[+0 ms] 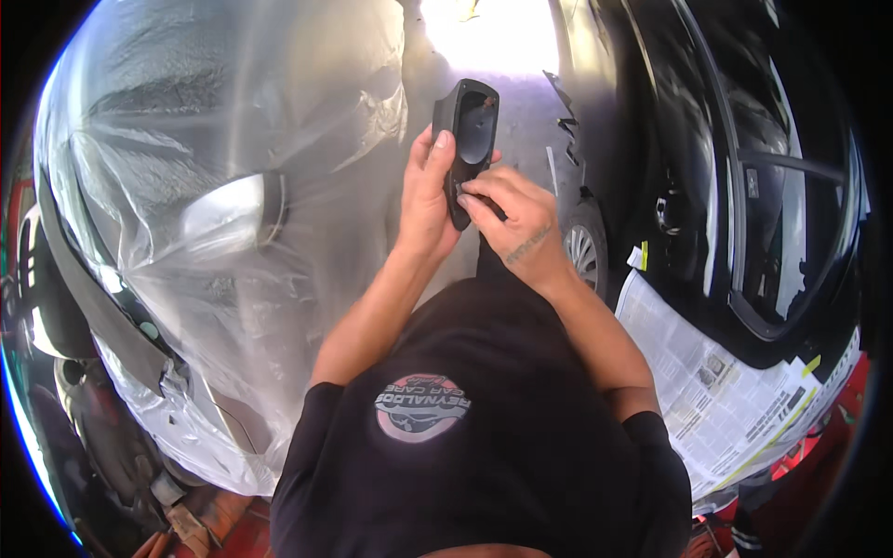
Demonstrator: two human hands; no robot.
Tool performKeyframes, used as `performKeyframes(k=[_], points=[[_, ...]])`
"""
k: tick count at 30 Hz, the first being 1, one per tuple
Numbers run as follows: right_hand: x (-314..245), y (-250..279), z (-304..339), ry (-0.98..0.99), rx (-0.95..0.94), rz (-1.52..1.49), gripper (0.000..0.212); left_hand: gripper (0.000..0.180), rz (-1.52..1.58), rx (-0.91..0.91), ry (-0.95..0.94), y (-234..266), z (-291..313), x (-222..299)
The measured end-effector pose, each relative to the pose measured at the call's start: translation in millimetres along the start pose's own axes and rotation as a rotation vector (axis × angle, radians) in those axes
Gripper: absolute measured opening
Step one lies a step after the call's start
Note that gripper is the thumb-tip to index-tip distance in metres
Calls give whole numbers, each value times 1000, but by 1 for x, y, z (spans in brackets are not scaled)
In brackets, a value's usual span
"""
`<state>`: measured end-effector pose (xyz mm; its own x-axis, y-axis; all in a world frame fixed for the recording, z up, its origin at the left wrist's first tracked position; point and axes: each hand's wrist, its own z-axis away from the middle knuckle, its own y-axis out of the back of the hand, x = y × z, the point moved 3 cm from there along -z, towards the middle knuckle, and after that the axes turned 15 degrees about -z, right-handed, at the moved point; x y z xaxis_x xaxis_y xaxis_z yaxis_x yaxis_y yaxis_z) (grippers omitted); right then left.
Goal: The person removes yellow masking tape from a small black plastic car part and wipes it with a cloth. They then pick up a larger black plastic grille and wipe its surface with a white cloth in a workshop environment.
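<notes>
A hollow black part (477,139) is being held up in front of the chest, a little above the centre of the view. It is being kept nearly upright, leaning slightly, with its deep oval recess being turned toward the camera and its narrower end being pointed down toward the body.

The part is being grasped by the left hand (430,200): its left edge is being pressed by the thumb, and its back is being supported by the fingers. The lower end is being touched by the right hand (518,219), whose thumb and index finger are being brought close together there while the other fingers are being kept curled. Whether the part itself or something small is being pinched cannot be told.

Below the hands, a black shirt (521,437) is being worn, and a round emblem (421,409) is being displayed on it. On the left, a large vehicle is being covered by a wrinkled, see-through plastic sheet (326,279). On the right, a dark car (642,158) is being seen side-on, with a spoked wheel (583,246) being partly hidden behind the right forearm. Its lower body is being masked by newspaper (716,372). Between the vehicles, the grey floor (516,102) is being lit by a strong glare at the top.
</notes>
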<state>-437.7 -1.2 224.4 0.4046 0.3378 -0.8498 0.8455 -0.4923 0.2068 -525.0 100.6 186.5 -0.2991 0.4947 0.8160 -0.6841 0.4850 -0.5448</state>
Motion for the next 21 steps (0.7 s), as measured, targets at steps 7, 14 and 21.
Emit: performKeyframes(k=[7, 14, 21], points=[[92, 28, -146, -128, -62, -167, 9, 65, -294, 179, -181, -26, -140, 48], [163, 44, -238, -68, -115, -78, 10, 58, -268, 273, -155, -35, -259, 58], [247, 68, -323, -290, -74, -221, 9, 48, -205, 273, -117, -21, -385, 49]])
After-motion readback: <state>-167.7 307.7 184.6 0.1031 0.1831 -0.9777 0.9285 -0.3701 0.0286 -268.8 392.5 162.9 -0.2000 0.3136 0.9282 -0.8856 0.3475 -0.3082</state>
